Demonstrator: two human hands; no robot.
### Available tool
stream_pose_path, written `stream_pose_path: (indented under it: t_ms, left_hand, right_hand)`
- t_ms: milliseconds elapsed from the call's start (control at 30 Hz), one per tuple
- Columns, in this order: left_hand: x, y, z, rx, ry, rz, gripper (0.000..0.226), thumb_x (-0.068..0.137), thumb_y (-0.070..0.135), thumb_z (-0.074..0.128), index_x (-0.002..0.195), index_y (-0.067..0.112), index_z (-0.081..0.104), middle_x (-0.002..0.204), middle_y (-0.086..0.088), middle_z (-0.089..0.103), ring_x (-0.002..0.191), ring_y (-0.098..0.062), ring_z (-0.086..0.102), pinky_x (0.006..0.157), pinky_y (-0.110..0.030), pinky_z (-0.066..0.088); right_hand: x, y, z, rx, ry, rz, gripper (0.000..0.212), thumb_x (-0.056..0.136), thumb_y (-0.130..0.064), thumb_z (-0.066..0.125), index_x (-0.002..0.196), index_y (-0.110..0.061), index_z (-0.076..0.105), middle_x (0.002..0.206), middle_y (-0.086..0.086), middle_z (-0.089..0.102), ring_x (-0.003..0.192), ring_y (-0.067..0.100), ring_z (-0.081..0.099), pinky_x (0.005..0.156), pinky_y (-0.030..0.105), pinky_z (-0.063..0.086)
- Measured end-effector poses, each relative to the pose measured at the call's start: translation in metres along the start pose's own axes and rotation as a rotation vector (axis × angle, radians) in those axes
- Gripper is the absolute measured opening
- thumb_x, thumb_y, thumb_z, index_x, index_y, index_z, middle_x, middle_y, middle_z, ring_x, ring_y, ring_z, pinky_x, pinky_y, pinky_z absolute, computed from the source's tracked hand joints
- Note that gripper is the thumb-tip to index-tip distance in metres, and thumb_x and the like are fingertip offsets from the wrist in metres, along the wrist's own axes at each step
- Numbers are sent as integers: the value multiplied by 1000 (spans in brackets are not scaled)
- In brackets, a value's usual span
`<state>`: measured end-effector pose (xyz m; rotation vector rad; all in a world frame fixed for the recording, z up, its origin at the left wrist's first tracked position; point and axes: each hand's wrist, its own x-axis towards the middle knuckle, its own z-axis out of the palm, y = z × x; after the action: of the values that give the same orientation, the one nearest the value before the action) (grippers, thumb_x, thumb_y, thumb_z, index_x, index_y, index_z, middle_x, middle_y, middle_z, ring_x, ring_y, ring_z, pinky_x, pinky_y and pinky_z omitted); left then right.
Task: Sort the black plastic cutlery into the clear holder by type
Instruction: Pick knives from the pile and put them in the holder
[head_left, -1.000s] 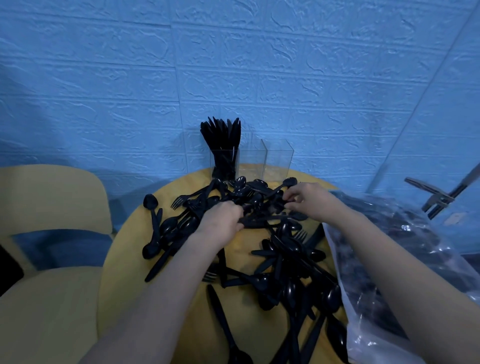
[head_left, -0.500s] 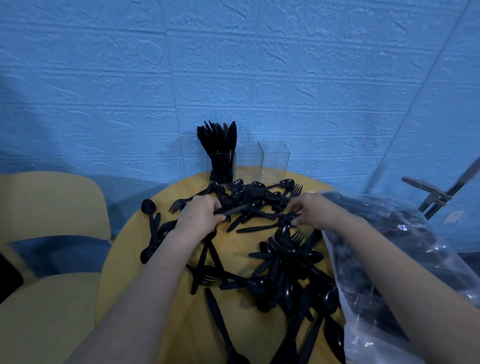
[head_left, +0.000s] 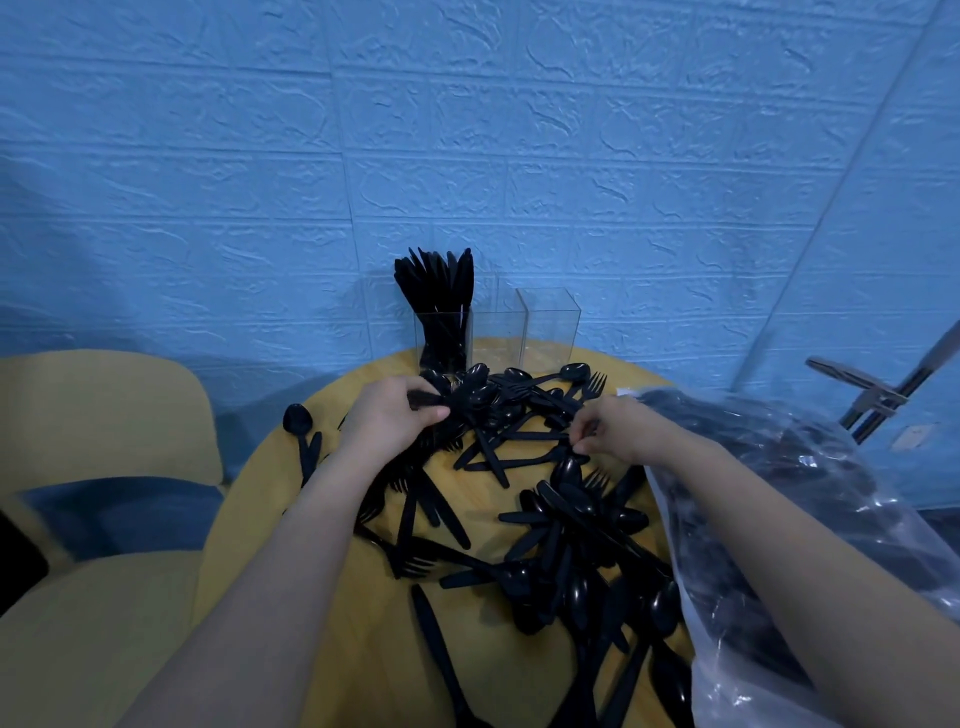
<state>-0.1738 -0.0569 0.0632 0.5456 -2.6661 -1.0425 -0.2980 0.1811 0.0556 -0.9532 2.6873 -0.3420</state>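
From the head camera, no brand, label or writing can be read. A heap of glossy black plastic cutlery (head_left: 545, 519), forks, spoons and knives, sprawls over a round yellow table (head_left: 332, 613). At its far edge stands the clear holder (head_left: 545, 327), square-walled, its left compartment packed with upright knives (head_left: 435, 280). The left hand (head_left: 389, 415) curls around a bundle of cutlery just before the holder. The right hand (head_left: 613, 431) pinches a piece from the heap. A crinkled clear bag (head_left: 831, 509) lies at right, beside a textured blue wall (head_left: 467, 130).
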Motion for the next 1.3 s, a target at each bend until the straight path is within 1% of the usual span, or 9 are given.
stream_pose_path:
  t_ms: [100, 333, 467, 567, 733, 867, 1000, 1100, 1300]
  left_hand:
    - [3, 7, -8, -169, 33, 34, 17, 86, 27, 69, 98, 31, 58, 81, 9, 62, 71, -12, 60, 65, -23, 42]
    - [5, 8, -14, -327, 64, 30, 16, 90, 20, 64, 106, 22, 64, 78, 5, 61, 63, -8, 59, 69, -23, 45]
    - [8, 1, -7, -215, 36, -4, 32, 89, 24, 65, 119, 19, 61, 79, 6, 62, 79, -12, 58, 78, -27, 44]
    - [9, -2, 3, -21, -6, -27, 35, 90, 27, 64, 123, 21, 58, 80, 10, 58, 84, -11, 54, 76, -28, 42]
    - [10, -8, 12, 269, 4, -9, 37, 90, 35, 61, 126, 26, 55, 124, -2, 52, 107, -19, 54, 85, -36, 50]
    - [16, -3, 18, 441, 85, 105, 42, 93, 37, 55, 134, 27, 49, 136, -4, 40, 125, -23, 38, 96, -35, 42]
    - [22, 10, 31, 427, 17, 257, 35, 97, 28, 51, 131, 25, 53, 135, 1, 45, 125, -19, 38, 101, -32, 37]
    - [26, 18, 44, 408, -80, 318, 34, 98, 23, 49, 131, 24, 53, 134, 3, 47, 126, -17, 38, 102, -32, 36]
    - [39, 31, 68, 405, -217, 383, 35, 100, 18, 44, 134, 23, 51, 135, 4, 47, 127, -17, 37, 104, -34, 35]
  right_hand:
    - [0, -1, -3, 43, 14, -3, 3, 88, -16, 66, 90, -18, 67, 92, -5, 65, 93, 10, 59, 81, 20, 44]
    - [1, 8, -8, 94, 179, 91, 9, 90, -11, 63, 97, -12, 67, 100, 3, 64, 87, 12, 55, 63, 16, 38]
    - [7, 11, -7, 63, 236, 132, 31, 96, -19, 54, 126, -12, 58, 131, 10, 51, 114, 23, 53, 87, 26, 41]
    - [11, 4, 4, -69, 52, 74, 50, 100, -36, 41, 147, -19, 33, 154, 11, 25, 141, 27, 25, 114, 36, 22]
    - [6, -14, 19, -129, -137, -28, 51, 101, -44, 32, 148, -25, 31, 160, 7, 6, 147, 24, 7, 118, 39, 13]
    - [-1, -22, 12, -134, -160, -123, 45, 101, -40, 35, 143, -25, 40, 158, 3, 17, 145, 22, 16, 118, 38, 17]
    - [-8, -18, -8, -55, -165, -152, 38, 101, -32, 43, 137, -26, 49, 144, -1, 46, 128, 16, 45, 104, 29, 34]
    - [-2, -6, -19, -4, -10, -61, 32, 98, -22, 49, 130, -23, 57, 127, -2, 61, 114, 13, 56, 95, 25, 41]
    - [36, 33, -29, -25, 264, 211, 26, 94, -10, 49, 108, -17, 69, 116, 5, 65, 104, 23, 60, 84, 31, 47]
